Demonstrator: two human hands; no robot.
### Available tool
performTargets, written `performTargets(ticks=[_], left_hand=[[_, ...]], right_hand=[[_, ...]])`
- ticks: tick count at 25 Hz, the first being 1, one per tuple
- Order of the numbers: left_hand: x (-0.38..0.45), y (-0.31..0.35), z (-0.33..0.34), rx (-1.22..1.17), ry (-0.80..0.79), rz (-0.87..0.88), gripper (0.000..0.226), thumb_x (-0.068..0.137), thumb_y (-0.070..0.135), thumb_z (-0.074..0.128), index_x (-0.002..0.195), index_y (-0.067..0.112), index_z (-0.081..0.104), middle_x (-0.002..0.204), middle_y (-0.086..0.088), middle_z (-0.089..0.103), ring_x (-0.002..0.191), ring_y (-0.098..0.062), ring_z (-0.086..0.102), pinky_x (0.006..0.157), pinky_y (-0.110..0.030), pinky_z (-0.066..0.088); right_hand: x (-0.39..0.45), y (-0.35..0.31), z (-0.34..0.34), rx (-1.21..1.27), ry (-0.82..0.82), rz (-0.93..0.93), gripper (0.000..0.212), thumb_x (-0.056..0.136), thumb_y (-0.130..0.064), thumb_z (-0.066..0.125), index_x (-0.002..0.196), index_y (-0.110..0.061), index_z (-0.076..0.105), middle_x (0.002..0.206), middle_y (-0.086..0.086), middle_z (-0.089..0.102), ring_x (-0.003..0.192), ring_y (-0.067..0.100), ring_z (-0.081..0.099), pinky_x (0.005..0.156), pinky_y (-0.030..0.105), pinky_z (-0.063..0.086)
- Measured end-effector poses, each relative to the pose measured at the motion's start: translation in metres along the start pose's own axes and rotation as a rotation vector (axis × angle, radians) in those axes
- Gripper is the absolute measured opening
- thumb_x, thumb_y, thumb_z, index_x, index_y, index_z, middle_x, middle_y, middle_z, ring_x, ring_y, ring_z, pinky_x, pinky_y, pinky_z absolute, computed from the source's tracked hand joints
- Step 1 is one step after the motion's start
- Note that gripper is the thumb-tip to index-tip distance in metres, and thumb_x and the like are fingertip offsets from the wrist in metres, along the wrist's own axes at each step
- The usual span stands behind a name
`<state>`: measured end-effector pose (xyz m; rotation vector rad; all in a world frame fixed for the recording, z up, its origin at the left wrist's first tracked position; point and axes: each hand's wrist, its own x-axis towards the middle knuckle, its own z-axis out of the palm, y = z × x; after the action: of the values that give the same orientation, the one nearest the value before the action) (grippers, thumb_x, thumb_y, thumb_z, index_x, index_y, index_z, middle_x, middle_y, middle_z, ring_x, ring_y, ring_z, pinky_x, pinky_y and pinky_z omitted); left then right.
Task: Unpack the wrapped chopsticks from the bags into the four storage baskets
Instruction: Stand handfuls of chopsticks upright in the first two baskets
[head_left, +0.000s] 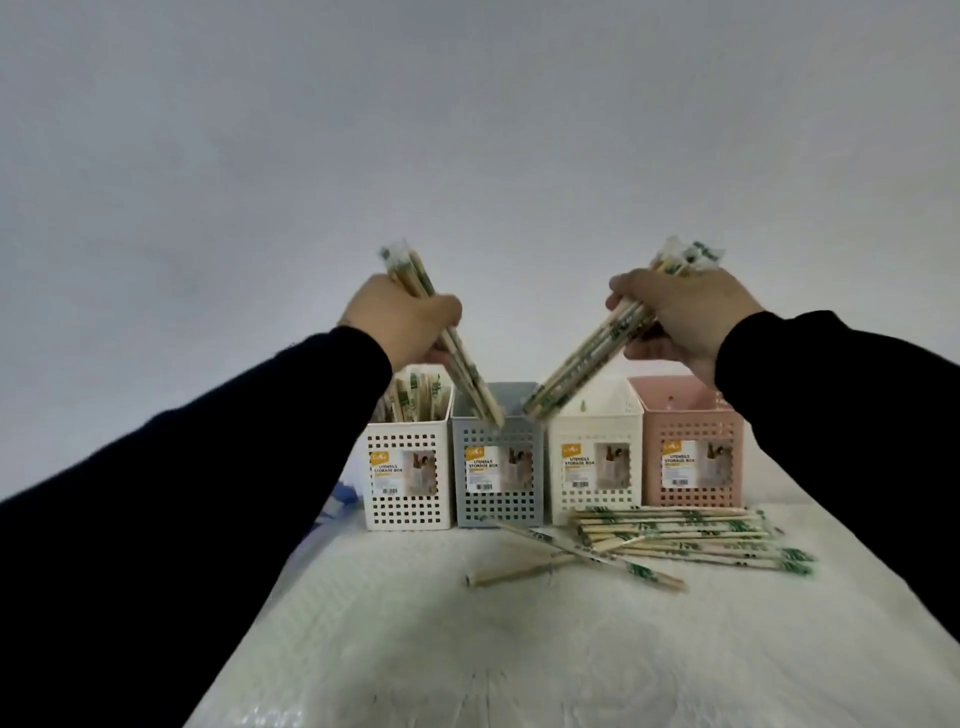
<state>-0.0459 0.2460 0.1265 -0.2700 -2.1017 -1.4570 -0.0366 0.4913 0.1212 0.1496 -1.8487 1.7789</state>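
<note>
Only the leftmost white basket (408, 470) is stocked — a bundle of wrapped chopsticks is held in each grip, left hand (402, 319) and right hand (685, 317), tips aimed at the grey basket (498, 467), while loose pairs (675, 535) are left on the bench (519, 649).

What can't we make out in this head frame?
- Grey basket, cream basket and pink basket insides: walls block the head view, contents unknown.
- Bundle counts: left hand and right hand cover the bundle middles; motion blur.
- Label fine print: too small.
- Blue item beside the white basket: mostly behind the left sleeve.
- Bags: none identifiable.
</note>
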Motion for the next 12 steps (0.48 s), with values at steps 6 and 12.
performTargets(ticks=[6,12], left_hand=[[0.067,-0.019,0.029,0.13,-0.01,0.05,0.023,0.079,0.023,0.069,0.082,0.0,0.064,0.065,-0.011,0.068,0.059,-0.022,0.072,0.07,-0.038,0.062],[0.079,-0.076,0.082,0.476,-0.133,0.068,0.025,0.079,0.034,0.069,0.082,0.01,0.064,0.076,-0.007,0.071,0.067,-0.02,0.068,0.061,-0.03,0.057]], right_hand=[[0.054,0.028,0.053,0.016,0.055,-0.05,0.021,0.077,-0.027,0.073,0.073,-0.006,0.071,0.079,0.014,0.069,0.048,0.022,0.059,0.05,0.029,0.054],[0.068,0.086,0.083,-0.225,-0.008,0.093,0.044,0.074,-0.045,0.076,0.088,-0.005,0.069,0.082,0.014,0.067,0.045,0.029,0.062,0.061,0.044,0.061]])
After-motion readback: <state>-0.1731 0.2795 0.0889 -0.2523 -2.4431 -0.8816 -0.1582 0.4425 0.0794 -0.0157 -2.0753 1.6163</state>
